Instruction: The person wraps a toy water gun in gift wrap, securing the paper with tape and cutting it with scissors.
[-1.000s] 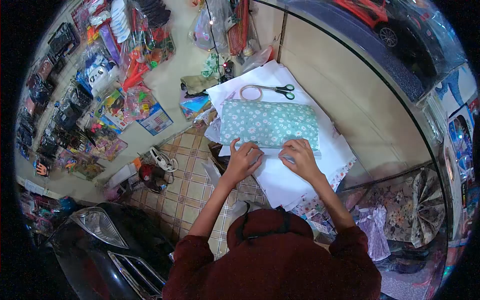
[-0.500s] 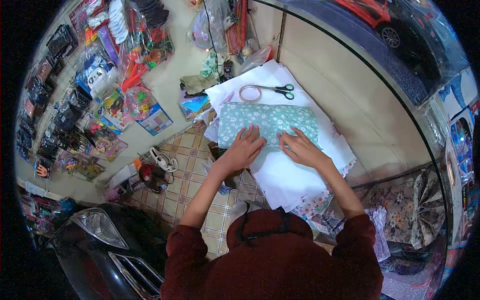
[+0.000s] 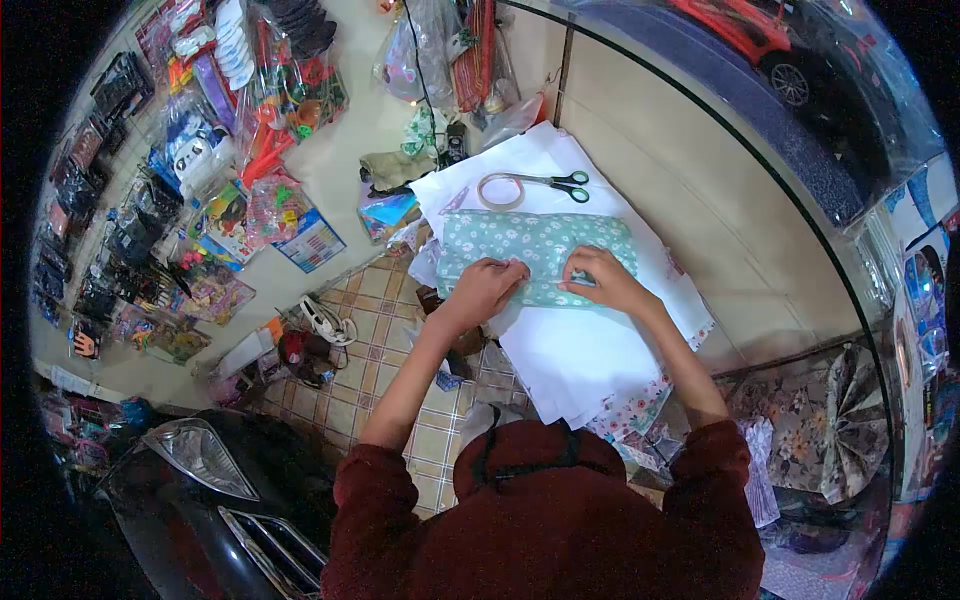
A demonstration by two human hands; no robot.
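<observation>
A parcel in green wrapping paper with white flowers [image 3: 500,235] lies on large white sheets [image 3: 575,350]. My left hand [image 3: 487,287] rests on its near left part, fingers bent together and pinching at the paper. To the right, my right hand [image 3: 605,280] has thumb and fingertips closed on the paper near the parcel's front edge. My fingers hide the exact spots they grip. Just beyond the parcel lie a roll of tape [image 3: 500,191] and scissors with black and green handles [image 3: 572,186], whose blades reach over the tape.
Packaged goods [image 3: 200,150] hang on the wall at left. A black toy car [image 3: 200,480] stands at lower left on the tiled floor [image 3: 350,380]. A curved dark-edged glass panel [image 3: 790,165] runs along the right, with a boxed red toy car [image 3: 740,30] above.
My fingers have gone from lying spread on the parcel to pinching the paper. The parcel's near edge has come slightly toward me, and my right hand has lowered a little.
</observation>
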